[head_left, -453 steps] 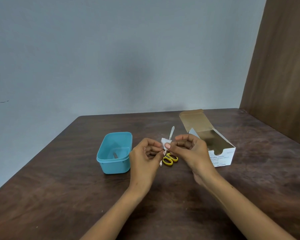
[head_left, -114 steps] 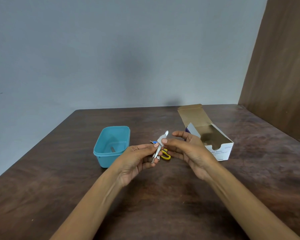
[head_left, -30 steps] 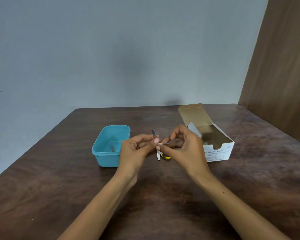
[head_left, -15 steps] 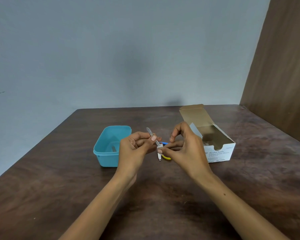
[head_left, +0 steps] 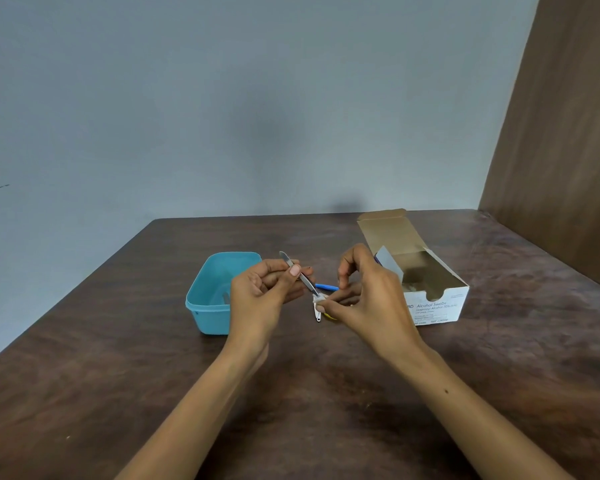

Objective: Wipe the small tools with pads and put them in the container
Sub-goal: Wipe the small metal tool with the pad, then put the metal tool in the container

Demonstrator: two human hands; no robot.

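Tub [head_left: 211, 306] sits left of centre on the tabletop, something grey already in it, I think. My left hand [head_left: 260, 299] pinches the tweezers [head_left: 300, 273] mid-shaft, tip angled down into the pad [head_left: 318, 299] my right hand [head_left: 364, 299] pinches around it. Best bet: keep the pinch firm and draw the pad right off the tip. More tools lie beneath my hands.

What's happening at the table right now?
A person is wiping a pair of tweezers. The left hand grips them by the upper end, and the right hand pinches a white pad around their tip. The teal container sits left of the hands, with something small inside. The open swab box stands on the right. More small tools lie on the table behind the hands.
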